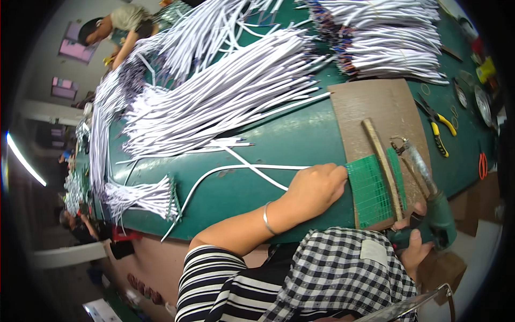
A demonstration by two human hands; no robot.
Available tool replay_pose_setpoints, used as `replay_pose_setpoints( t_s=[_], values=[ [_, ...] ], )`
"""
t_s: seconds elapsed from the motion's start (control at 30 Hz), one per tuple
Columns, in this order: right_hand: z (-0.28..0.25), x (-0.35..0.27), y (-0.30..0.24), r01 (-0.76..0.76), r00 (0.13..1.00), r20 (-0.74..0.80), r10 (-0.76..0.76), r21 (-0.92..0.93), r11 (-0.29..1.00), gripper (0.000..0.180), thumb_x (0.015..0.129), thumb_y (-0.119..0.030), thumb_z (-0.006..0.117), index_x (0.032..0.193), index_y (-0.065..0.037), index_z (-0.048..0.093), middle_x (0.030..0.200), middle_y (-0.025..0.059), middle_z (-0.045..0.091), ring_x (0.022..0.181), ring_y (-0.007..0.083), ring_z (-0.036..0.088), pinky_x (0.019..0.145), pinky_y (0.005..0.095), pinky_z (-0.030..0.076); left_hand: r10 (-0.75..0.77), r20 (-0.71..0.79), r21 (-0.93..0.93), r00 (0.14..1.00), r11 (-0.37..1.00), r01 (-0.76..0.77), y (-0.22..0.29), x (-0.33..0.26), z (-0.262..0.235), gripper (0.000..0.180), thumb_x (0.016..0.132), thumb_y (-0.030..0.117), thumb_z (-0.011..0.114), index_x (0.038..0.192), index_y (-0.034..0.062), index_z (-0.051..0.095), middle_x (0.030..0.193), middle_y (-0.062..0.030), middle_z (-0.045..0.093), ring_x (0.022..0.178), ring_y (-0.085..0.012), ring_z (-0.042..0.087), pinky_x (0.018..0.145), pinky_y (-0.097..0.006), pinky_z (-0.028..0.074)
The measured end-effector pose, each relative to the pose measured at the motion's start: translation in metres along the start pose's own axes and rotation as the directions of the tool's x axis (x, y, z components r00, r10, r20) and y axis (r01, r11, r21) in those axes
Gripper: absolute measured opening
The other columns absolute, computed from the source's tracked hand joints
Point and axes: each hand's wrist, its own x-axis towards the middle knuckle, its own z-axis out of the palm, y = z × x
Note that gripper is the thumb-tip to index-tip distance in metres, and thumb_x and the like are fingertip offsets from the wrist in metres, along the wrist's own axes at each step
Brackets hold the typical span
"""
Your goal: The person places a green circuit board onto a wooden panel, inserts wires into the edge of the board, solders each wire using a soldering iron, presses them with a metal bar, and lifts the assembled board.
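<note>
My left hand (pixel 321 185), with a silver bangle on the wrist, is closed in a pinch on the end of a white cable (pixel 236 167). That cable curves away to the left across the table. The fingertips are at the left edge of a green gridded sheet (pixel 370 193), which a narrow wooden strip (pixel 383 169) crosses. At the lower right my right hand (pixel 416 249) grips a green soldering gun (pixel 441 217), its metal barrel pointing up and left. The gun's tip is above the brown board (pixel 370 104), right of the strip. Part of the right hand is hidden behind the gun.
Bundled white cables (pixel 391 40) are stacked at the back right, with a broad loose pile (pixel 214 96) to the left. A smaller bundle (pixel 145 197) lies nearer. Yellow-handled pliers (pixel 437 126) and orange-handled scissors (pixel 483 163) lie right. Another person (pixel 126 27) works at the far left.
</note>
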Motion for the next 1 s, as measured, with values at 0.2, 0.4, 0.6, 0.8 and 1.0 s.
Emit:
replay_pose_setpoints(
  t_s=[0.2,0.4,0.6,0.8,1.0],
  values=[
    [0.010,0.010,-0.002,0.095,0.993,-0.075,-0.093,0.029,0.995,0.052,0.088,-0.027,0.054,0.128,0.005,0.043,0.085,0.0124,0.062,0.069,0.0144,0.057,0.062,0.0269,0.050,-0.054,-0.099,0.243,0.994,0.967,0.077,-0.026,-0.024,-0.081,0.044,0.069,-0.005,0.059,0.110,0.0096,0.062,0.101,-0.0126,0.058,0.097,-0.0318,0.056,0.084,-0.041,0.048],
    [-0.002,0.008,0.018,0.096,0.994,-0.068,-0.089,0.097,0.991,0.053,0.087,-0.022,0.053,0.127,0.010,0.039,0.102,0.0183,0.062,0.071,0.0162,0.060,0.063,0.0260,0.051,-0.053,-0.165,0.607,0.985,0.781,0.144,-0.107,-0.084,-0.144,0.028,0.070,0.005,0.069,0.096,0.0169,0.067,0.098,-0.0027,0.061,0.098,-0.0268,0.054,0.084,-0.040,0.044],
    [-0.009,0.003,0.021,0.133,0.985,-0.124,-0.115,0.140,0.981,0.050,0.088,-0.020,0.052,0.126,0.009,0.041,0.099,0.0177,0.062,0.073,0.0160,0.059,0.065,0.0272,0.050,0.190,-0.362,0.560,0.913,0.827,0.049,-0.123,-0.077,-0.128,0.016,0.073,0.010,0.070,0.086,0.0111,0.060,0.085,-0.0036,0.062,0.085,-0.0253,0.058,0.080,-0.039,0.044],
    [-0.008,0.002,0.013,0.115,0.986,-0.137,-0.095,0.153,0.981,0.044,0.093,-0.020,0.047,0.129,0.005,0.046,0.074,0.0081,0.057,0.068,0.0130,0.051,0.067,0.0251,0.043,0.443,-0.092,0.374,0.892,0.845,-0.381,-0.047,-0.036,-0.089,0.016,0.076,0.012,0.062,0.092,0.0103,0.059,0.078,-0.0043,0.059,0.069,-0.0239,0.058,0.058,-0.037,0.046],
    [-0.014,0.001,0.013,0.182,0.972,-0.178,-0.150,0.180,0.967,0.043,0.094,-0.020,0.044,0.128,0.005,0.046,0.073,0.0070,0.056,0.071,0.0134,0.051,0.070,0.0261,0.042,0.475,0.247,0.291,0.845,0.795,-0.532,0.025,-0.024,-0.084,0.030,0.078,0.013,0.060,0.108,0.0137,0.057,0.070,-0.0013,0.052,0.057,-0.0189,0.056,0.051,-0.031,0.046]
  ],
)
